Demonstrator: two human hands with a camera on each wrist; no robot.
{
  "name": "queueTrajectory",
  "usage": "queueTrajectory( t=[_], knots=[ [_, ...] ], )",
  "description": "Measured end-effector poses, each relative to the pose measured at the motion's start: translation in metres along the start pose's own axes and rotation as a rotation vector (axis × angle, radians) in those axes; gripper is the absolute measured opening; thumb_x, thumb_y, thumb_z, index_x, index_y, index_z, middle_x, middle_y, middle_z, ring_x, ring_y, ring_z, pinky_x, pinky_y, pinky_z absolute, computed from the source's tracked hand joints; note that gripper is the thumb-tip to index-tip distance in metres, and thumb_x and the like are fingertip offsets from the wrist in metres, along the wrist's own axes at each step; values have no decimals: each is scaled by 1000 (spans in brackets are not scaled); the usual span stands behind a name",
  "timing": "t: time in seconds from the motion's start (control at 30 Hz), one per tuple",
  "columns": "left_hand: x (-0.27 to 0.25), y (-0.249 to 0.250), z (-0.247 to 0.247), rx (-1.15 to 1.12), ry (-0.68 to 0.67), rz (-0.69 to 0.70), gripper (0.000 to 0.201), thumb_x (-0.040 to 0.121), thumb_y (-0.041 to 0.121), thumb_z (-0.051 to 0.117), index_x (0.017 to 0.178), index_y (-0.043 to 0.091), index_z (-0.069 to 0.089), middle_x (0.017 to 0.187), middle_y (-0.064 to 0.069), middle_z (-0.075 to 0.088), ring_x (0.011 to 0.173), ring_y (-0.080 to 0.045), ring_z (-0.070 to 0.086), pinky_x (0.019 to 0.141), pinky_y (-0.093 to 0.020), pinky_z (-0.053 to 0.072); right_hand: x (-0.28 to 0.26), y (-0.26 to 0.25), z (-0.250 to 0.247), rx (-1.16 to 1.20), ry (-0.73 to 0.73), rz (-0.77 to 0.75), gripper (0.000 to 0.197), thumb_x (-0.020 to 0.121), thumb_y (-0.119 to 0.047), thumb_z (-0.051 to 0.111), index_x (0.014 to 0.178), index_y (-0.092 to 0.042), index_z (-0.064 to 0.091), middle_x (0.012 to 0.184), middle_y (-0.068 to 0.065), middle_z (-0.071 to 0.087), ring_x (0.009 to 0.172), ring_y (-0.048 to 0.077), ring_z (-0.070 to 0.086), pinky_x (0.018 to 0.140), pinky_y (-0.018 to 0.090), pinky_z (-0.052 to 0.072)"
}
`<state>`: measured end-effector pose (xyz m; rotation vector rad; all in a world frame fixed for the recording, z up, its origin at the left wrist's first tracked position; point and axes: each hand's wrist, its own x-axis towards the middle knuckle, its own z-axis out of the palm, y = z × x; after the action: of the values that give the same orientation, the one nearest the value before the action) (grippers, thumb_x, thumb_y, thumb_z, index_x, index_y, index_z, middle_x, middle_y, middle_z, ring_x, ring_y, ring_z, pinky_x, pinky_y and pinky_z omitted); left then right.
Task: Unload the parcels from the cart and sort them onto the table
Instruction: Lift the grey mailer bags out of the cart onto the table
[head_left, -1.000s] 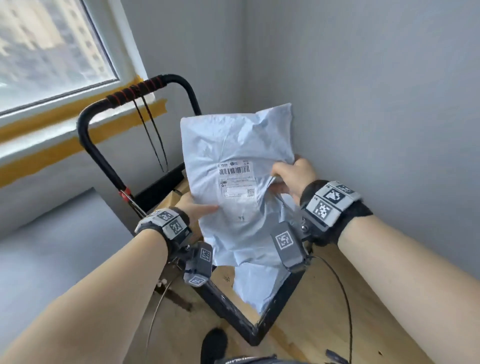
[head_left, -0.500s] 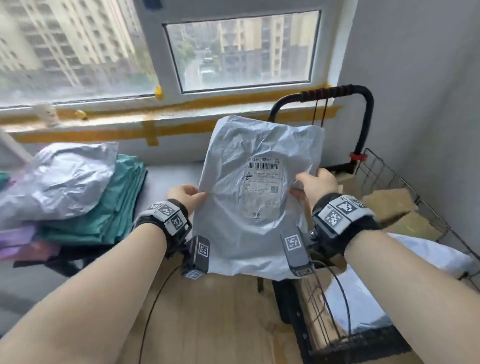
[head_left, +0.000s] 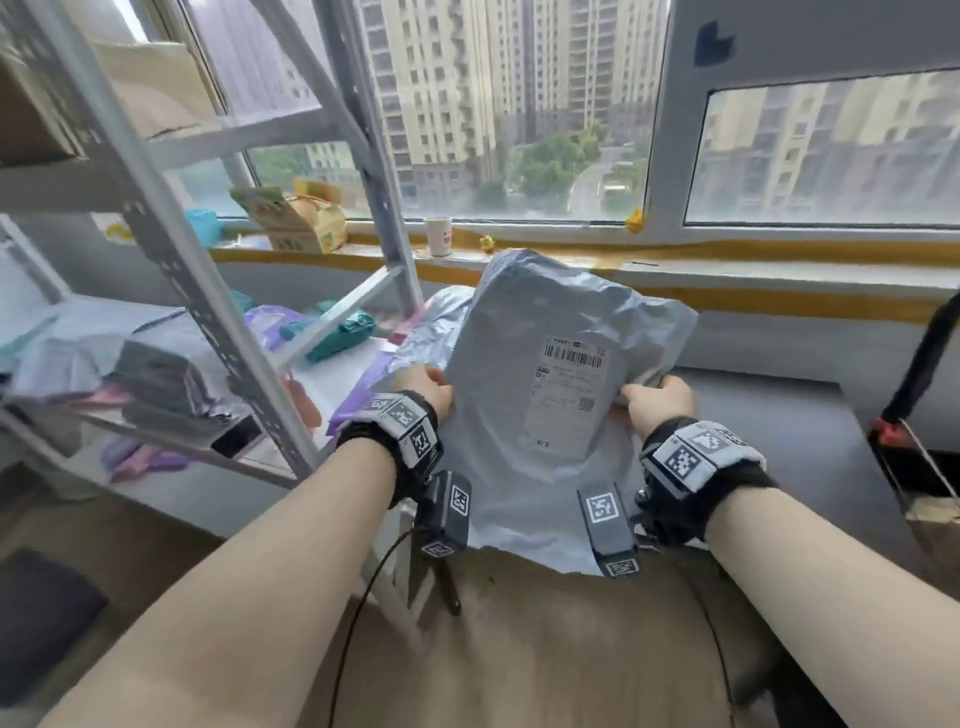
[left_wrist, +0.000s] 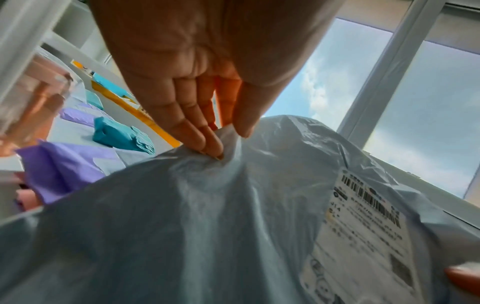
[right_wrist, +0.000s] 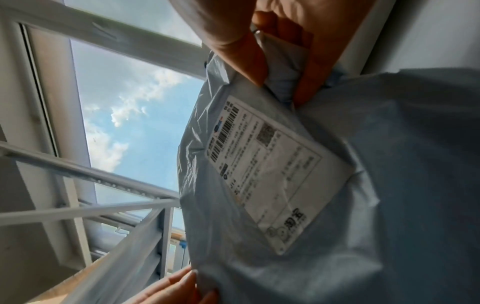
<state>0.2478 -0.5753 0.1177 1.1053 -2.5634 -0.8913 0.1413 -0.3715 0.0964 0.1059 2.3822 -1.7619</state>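
- The rack (head_left: 171, 260) stands at the left; its shelf holds grey, purple and pink bags, with a teal bag (head_left: 340, 332) further back.
- The bench (head_left: 769, 410) is a dark grey surface running under the window sill, to the right of the rack; grey and purple bags lie at its left end, behind the held parcel.
- The cart (head_left: 919, 395) shows only at the right edge: black handle, red clip and wire side.
- The parcel (head_left: 540, 405), a grey mailer, is held up in the air between both hands, over the near edge of the bench. Its long axis runs up and away from the person, label (head_left: 569, 395) facing them, barcode at the far end.
- The left hand (head_left: 423, 387) has its grip pinching the parcel's left edge, thumb against fingers (left_wrist: 205, 142).
- The right hand (head_left: 657, 397) has its grip pinching the right edge beside the label.
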Motion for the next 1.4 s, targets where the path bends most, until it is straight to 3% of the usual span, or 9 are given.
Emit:
queueTrajectory(
  t=[0.13,0.47,0.63,0.77,0.83,0.97,1.13,1.23,1.4],
  knots=[
    [36,-36,-34,-58,57,-38,43,84,16,59,125,12,50,119,-7,61,110,-27,58,92,-28,43,-1,-17,59,11,-50,-1,16,79,-9,61,94,-2,62,92,15,64,91,32,62,89,46,51],
    [126,-44,-53,254,-77,-20,44,90,31,55,126,7,54,127,-14,55,116,-28,53,94,-29,43,80,-26,155,130,-180,25,17,53,-18,65,62,-11,52,79,14,63,94,43,64,84,56,52],
    [194,-25,-44,422,-96,-54,54,86,45,53,121,3,56,123,-20,55,110,-30,55,87,-31,45,113,-62,176,176,-187,31,13,74,-5,62,71,2,51,69,11,52,77,28,54,86,57,50],
    [246,-6,-31,507,-148,-72,60,85,51,51,121,3,58,121,-19,57,108,-29,56,83,-29,44,164,-88,188,151,-147,37,28,81,-3,57,60,-10,40,63,7,49,79,25,55,84,47,53],
    [265,0,-20,583,-175,-63,67,85,55,53,133,9,49,136,-17,46,122,-31,47,97,-33,42,186,-97,196,-42,-148,14,7,80,-5,59,79,-7,52,83,11,59,89,28,60,83,39,52],
    [285,-2,15,753,-371,30,91,68,61,69,140,20,32,145,-13,33,130,-34,40,108,-42,36,209,-93,222,-644,-274,-148,80,81,-24,67,146,-22,21,154,13,11,139,38,20,114,46,26],
    [303,-11,40,829,-538,-5,117,46,63,81,139,16,26,144,-15,37,127,-33,44,103,-46,42,217,-88,253,-1064,-647,-379,112,60,-51,81,145,-46,9,157,5,-16,142,42,-13,104,74,12],
    [308,-15,46,889,-594,-36,138,51,62,80,151,18,-4,157,-15,14,141,-31,26,113,-46,30,226,-91,261,-1133,-754,-396,122,53,-44,88,146,-43,9,155,13,-23,139,51,-13,108,70,14],
    [309,-16,60,936,-618,-82,134,60,56,80,150,16,-10,156,-21,10,140,-39,25,112,-51,29,232,-89,272,-1228,-822,-360,124,58,-42,86,148,-39,3,153,20,-25,136,56,-12,107,70,14]
  ],
)
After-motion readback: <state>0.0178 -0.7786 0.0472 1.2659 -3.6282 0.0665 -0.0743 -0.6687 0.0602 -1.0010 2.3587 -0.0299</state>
